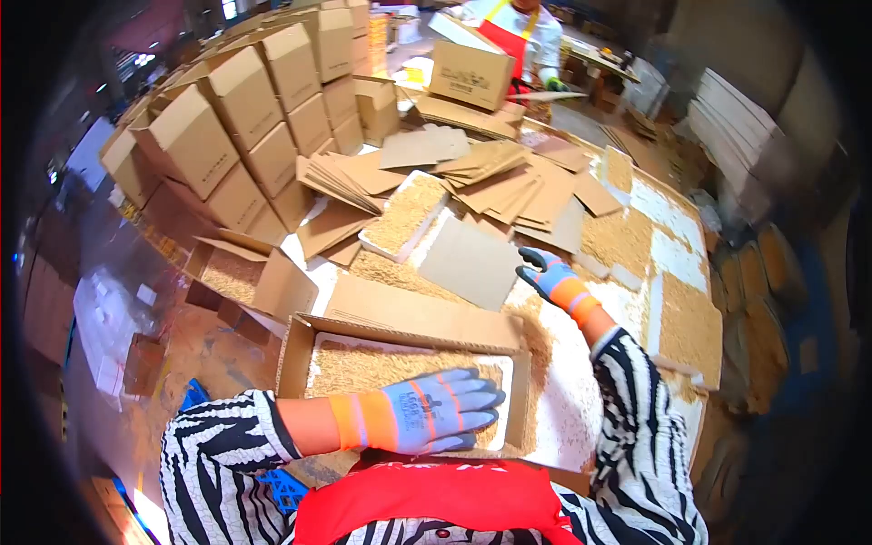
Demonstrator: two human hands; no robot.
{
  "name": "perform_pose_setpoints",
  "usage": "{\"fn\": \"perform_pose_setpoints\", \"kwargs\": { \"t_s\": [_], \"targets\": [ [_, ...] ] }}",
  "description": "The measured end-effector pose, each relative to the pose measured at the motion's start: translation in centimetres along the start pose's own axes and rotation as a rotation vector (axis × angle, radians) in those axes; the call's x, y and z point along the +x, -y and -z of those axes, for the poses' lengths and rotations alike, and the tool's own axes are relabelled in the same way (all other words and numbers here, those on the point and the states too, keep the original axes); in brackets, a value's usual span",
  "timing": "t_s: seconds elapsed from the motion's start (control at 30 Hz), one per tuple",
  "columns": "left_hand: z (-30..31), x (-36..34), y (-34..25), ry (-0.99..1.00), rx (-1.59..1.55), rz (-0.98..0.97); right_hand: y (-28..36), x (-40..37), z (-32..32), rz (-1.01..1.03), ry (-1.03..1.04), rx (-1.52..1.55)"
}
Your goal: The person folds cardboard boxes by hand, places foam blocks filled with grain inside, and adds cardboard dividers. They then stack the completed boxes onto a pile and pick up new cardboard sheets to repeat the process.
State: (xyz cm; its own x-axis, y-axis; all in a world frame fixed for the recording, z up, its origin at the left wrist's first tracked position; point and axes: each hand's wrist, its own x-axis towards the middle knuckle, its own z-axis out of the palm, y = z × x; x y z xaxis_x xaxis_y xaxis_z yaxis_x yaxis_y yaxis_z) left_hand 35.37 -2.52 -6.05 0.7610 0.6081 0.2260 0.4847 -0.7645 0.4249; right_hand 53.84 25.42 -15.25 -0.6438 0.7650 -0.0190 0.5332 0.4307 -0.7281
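Observation:
My left hand (440,413), in a grey-blue glove with an orange cuff, lies flat with fingers stretched over tan, grainy material (363,368). The material fills a white tray (507,386) inside an open cardboard box (289,359). Beyond the box, my right hand (549,272), gloved the same way, reaches forward with thumb and fingers apart. Its fingertips are right at the edge of a grey cardboard sheet (468,259). The box's long flap (413,309) stands raised on the far side.
Another filled tray (404,213) and loose cardboard sheets (518,186) cover the table's middle. Cardboard boxes (241,100) are stacked at left, near a smaller open box (232,272). More filled trays (686,318) line the right. A person (545,41) in a red apron stands across the table.

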Motion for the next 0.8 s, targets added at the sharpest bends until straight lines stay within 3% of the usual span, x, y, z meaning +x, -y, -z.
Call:
{"fn": "perform_pose_setpoints", "kwargs": {
  "t_s": [0.1,0.17,0.33,0.43,0.5,0.53,0.57,0.63,0.67,0.7,0.77,0.8],
  "targets": [
    [-4.3,-0.6,1.3,0.027,-0.060,0.026,-4.4,7.0,-3.9,-0.135,0.070,-0.355],
    [-5.0,0.1,1.3,-0.033,-0.047,0.015,-4.5,10.3,-5.4,-0.161,0.187,-0.426],
    [-6.1,-2.1,1.9,-0.269,0.029,0.030,-6.5,10.9,-9.0,-0.266,0.018,-0.646],
    [-2.5,-6.1,0.4,-0.252,0.150,0.313,-6.7,9.5,-8.3,-0.311,-0.074,-0.656],
    [-0.1,-8.9,-0.8,0.009,0.110,0.549,-7.5,10.2,-6.3,-0.154,0.063,-0.569],
    [0.4,-9.9,-1.3,-0.007,0.171,0.615,-7.9,10.6,-5.5,-0.060,0.129,-0.481],
    [0.7,-10.6,-1.5,-0.017,0.215,0.656,-8.4,9.4,-4.1,0.039,0.017,-0.455],
    [1.8,-12.1,-1.6,0.002,0.354,0.717,-3.8,6.3,1.2,-0.056,0.001,-0.406],
    [2.5,-12.6,-2.0,0.098,0.373,0.802,-2.6,4.4,3.2,0.039,-0.194,-0.291],
    [3.3,-12.9,-2.7,0.198,0.407,0.889,0.6,2.5,5.4,0.048,-0.209,-0.002],
    [5.3,-13.1,-4.1,0.093,0.340,0.835,10.8,-2.1,7.9,0.220,-0.271,0.405],
    [6.8,-12.7,-5.0,-0.014,0.384,0.817,14.5,-4.8,8.6,0.256,-0.269,0.354]
  ]
}}
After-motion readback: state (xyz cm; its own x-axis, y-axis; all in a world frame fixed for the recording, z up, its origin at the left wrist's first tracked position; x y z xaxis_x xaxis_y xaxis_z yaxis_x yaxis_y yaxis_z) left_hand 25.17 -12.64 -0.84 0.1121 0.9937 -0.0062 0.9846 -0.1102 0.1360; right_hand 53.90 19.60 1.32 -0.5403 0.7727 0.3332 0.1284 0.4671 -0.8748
